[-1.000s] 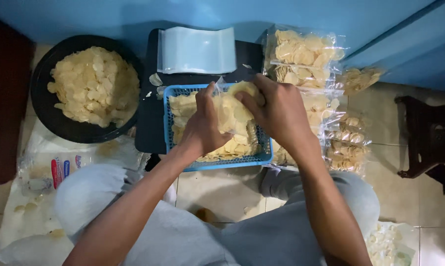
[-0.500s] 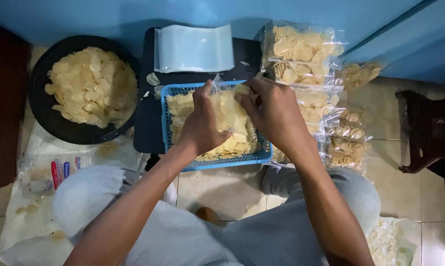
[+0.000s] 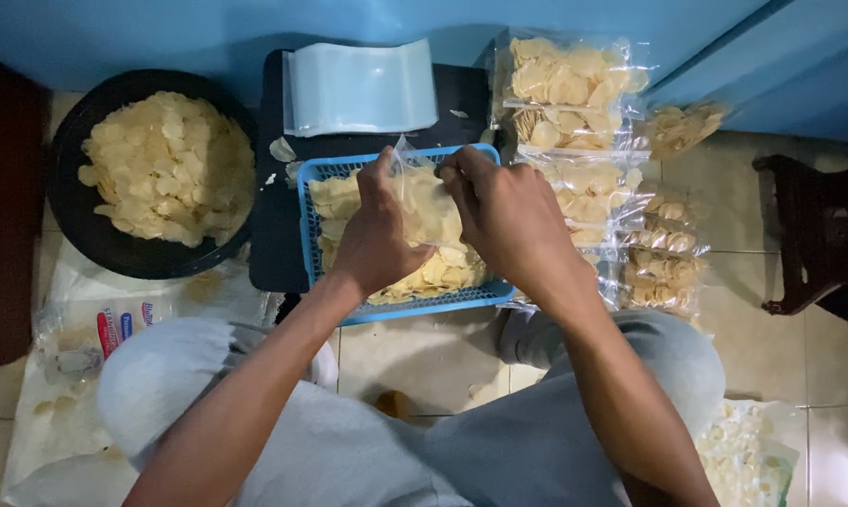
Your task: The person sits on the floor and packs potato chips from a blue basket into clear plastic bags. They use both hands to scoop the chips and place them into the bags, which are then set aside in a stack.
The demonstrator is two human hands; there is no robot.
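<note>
Head view, looking straight down. Both hands work over a blue plastic mesh basket [image 3: 323,178] heaped with pale yellow round chips [image 3: 438,272]. Left hand [image 3: 375,235] and right hand [image 3: 504,211] each pinch one side of a small clear plastic bag [image 3: 424,202] partly filled with chips — fingers of both closed on the bag's upper edge, bag held upright just above the basket's contents. Basket rests on a black flat board [image 3: 269,239] on the tiled floor.

Surroundings: round black basin [image 3: 86,235] full of the same chips, left of the board; stack of empty clear plastic bags [image 3: 358,89] lying flat beyond the basket; pile of filled, sealed chip bags [image 3: 574,103] to the right. Dark wooden stool [image 3: 809,235] well apart, far right.
</note>
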